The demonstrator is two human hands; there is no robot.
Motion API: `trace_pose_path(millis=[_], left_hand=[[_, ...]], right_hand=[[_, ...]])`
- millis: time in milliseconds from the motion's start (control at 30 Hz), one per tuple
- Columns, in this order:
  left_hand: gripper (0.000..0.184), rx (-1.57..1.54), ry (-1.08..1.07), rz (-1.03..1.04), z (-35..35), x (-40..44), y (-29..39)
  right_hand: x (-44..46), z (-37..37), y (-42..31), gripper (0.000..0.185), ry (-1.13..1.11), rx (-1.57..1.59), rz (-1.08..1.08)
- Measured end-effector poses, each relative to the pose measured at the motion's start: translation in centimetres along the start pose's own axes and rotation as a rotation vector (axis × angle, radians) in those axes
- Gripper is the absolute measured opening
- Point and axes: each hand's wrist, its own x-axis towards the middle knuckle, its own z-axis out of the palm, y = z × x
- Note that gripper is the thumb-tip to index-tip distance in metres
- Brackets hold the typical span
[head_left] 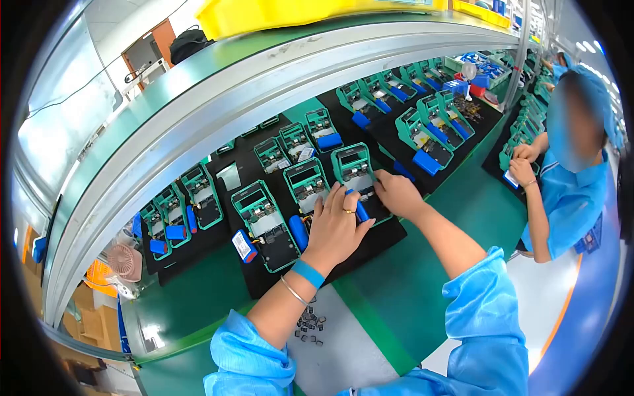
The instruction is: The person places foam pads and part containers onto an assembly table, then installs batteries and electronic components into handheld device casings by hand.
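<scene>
My left hand (332,228), with a ring, a blue wristband and a bangle, reaches over the gap between two green device housings. Its fingers are bent, and a blue battery pack (360,210) shows between the index finger and thumb. My right hand (399,193) grips the right side of the farther-right green housing (351,156), fingertips at its edge. Beside my left hand lies another green housing (305,173), with a blue battery pack (298,233) next to it. Left of that, an open green housing (256,195) has a labelled blue battery (244,246) beside it.
Several more housings stand on black mats (337,259) to both sides. Small dark parts (310,325) lie on a grey sheet near me. A metal shelf beam (264,82) crosses above the bench. A pink fan (124,261) stands left; a co-worker (568,158) works at right.
</scene>
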Motion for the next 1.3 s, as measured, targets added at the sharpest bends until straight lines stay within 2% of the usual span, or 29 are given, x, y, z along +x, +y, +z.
trace_pose_path(millis=[133, 267, 467, 567, 633, 700, 733, 767, 833, 867, 933, 967, 1000, 1067, 1100, 1233, 1300], left_hand=[[0.048, 0.077, -0.045, 0.005, -0.5, 1.3, 0.5], [0.04, 0.189, -0.187, -0.151, -0.6, 0.9, -0.1], [0.047, 0.313, -0.076, -0.136, 0.4, 0.3, -0.7], [0.052, 0.22, -0.052, -0.143, -1.0, 0.3, -0.3], [0.051, 0.09, 0.027, -0.06, -4.8, -0.4, 0.3], [0.048, -0.036, 0.097, -0.111, -7.9, -2.6, -0.7], [0.049, -0.021, 0.139, -0.142, -9.4, -4.4, -1.5], [0.051, 0.019, 0.168, -0.202, -10.7, -6.6, -2.6], [0.055, 0.007, 0.264, -0.442, -12.1, -11.1, -4.8], [0.055, 0.019, 0.321, -0.485, -11.5, -14.1, -7.3], [0.055, -0.62, 0.198, -1.084, -12.1, -17.1, -9.2], [0.055, -0.926, 0.098, -1.226, -12.7, -17.5, -9.8], [0.055, -0.923, 0.103, -1.217, -12.8, -17.0, -9.4], [0.054, -1.138, 0.045, -1.259, -12.9, -15.6, -8.5], [0.046, -1.162, -0.043, -1.17, -12.9, -15.3, -9.1], [0.037, -1.114, 0.006, -1.086, -12.9, -14.6, -7.3], [0.033, -1.139, 0.114, -1.03, -14.0, -14.2, -4.4]], right_hand=[[1.0, -1.4, 0.5, 0.022, -0.052, -0.089, -0.027], [1.6, -1.4, 1.3, 0.02, -0.044, -0.126, -0.087], [1.1, -1.3, 0.7, 0.02, -0.054, -0.01, -0.024], [0.8, -0.8, -0.1, 0.023, -0.019, 0.004, -0.022], [0.5, -0.3, -0.1, 0.024, -0.005, 0.02, 0.005], [0.1, -0.1, 0.7, 0.028, 0.136, 0.121, -0.061], [-0.6, -0.8, 0.0, 0.032, 0.113, 0.225, 0.085], [-1.0, -0.3, 0.5, 0.032, 0.115, 0.232, 0.079], [-1.9, 1.0, 1.9, 0.039, 0.055, 0.334, 0.252], [-2.4, 0.6, 1.2, 0.046, -0.062, 0.382, 0.351], [-2.0, 1.1, 1.0, 0.05, -0.105, 0.398, 0.383], [-1.8, 1.5, 1.0, 0.054, -0.15, 0.401, 0.406], [-1.6, 2.0, 0.9, 0.054, -0.142, 0.404, 0.4], [-1.6, 2.9, 0.4, 0.06, 0.029, 0.397, 0.419], [-1.8, 2.6, 0.1, 0.06, 0.041, 0.397, 0.412], [-3.3, 0.0, -1.1, 0.061, 0.124, 0.471, 0.375], [-4.8, -2.2, -1.8, 0.059, 0.118, 0.411, 0.391]])
